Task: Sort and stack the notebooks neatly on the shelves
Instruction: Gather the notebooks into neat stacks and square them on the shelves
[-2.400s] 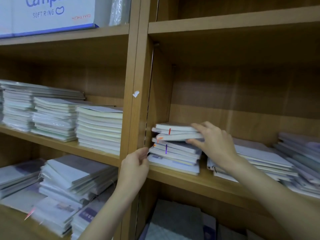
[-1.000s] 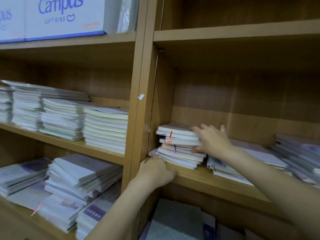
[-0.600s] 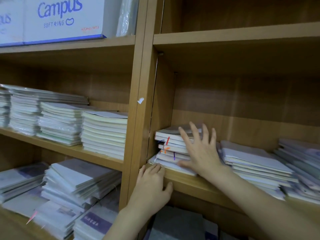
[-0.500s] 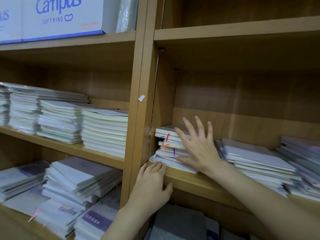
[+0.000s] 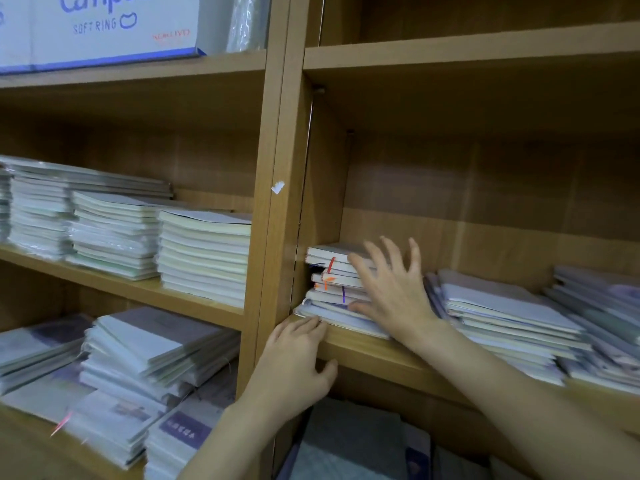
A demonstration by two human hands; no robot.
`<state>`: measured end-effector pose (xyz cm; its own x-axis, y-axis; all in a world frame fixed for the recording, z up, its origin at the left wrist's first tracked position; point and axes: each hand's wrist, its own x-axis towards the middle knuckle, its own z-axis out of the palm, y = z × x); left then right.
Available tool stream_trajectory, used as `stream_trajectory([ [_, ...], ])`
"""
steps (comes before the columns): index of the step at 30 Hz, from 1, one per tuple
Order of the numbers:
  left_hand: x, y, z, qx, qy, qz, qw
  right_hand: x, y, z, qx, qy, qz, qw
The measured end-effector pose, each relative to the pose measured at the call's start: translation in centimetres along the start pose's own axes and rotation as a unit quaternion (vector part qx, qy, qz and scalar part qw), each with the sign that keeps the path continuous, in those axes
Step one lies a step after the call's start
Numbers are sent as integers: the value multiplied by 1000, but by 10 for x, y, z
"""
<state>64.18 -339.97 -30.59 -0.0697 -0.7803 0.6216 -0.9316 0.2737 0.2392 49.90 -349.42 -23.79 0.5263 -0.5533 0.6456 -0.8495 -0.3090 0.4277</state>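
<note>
A small stack of notebooks (image 5: 330, 282) with red, orange and purple ribbon markers sits in the left corner of the right-hand middle shelf (image 5: 374, 355). My right hand (image 5: 391, 289) lies flat with spread fingers against the front and right side of that stack. My left hand (image 5: 294, 362) rests on the shelf's front edge, fingers over the top touching the bottom notebook, thumb under the board. To the right lies a wider pile of notebooks (image 5: 498, 317).
A further messy pile (image 5: 599, 320) fills the shelf's right end. Neat white stacks (image 5: 204, 254) stand on the left unit's middle shelf, loose piles (image 5: 138, 358) below. A Campus box (image 5: 100, 26) sits on top. The wooden upright (image 5: 273, 209) divides the units.
My right hand shifted from gripping the stack's right side to a flat, spread-fingered press on its front. My left hand dropped from the upright onto the shelf edge. The stack looks more squared.
</note>
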Motion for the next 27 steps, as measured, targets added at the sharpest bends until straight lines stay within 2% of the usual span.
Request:
stream_trajectory([
  [2,4,1,-9,-79,78,-19,994,2,2,-2,-15,38,-10,999],
  [3,8,2,-14,-86,109,-16,990,4,4,-5,-19,46,-15,999],
  [5,21,4,-15,-54,123,-7,991,11,9,-11,-20,62,-9,998],
  [9,56,9,1,-4,72,32,997,21,22,-24,7,26,23,999],
  [13,88,10,8,129,-43,90,987,22,30,-16,31,39,23,998],
  [15,97,11,10,212,-53,121,968,23,29,-15,53,54,21,997],
  [17,101,7,14,249,-45,129,959,24,30,-12,47,43,20,998],
  [20,98,-2,15,228,3,77,970,21,31,-15,55,49,21,997],
  [22,94,-6,15,180,64,60,980,19,33,-13,70,39,19,997],
  [27,74,-13,16,99,204,147,963,14,42,-18,125,2,37,991],
])
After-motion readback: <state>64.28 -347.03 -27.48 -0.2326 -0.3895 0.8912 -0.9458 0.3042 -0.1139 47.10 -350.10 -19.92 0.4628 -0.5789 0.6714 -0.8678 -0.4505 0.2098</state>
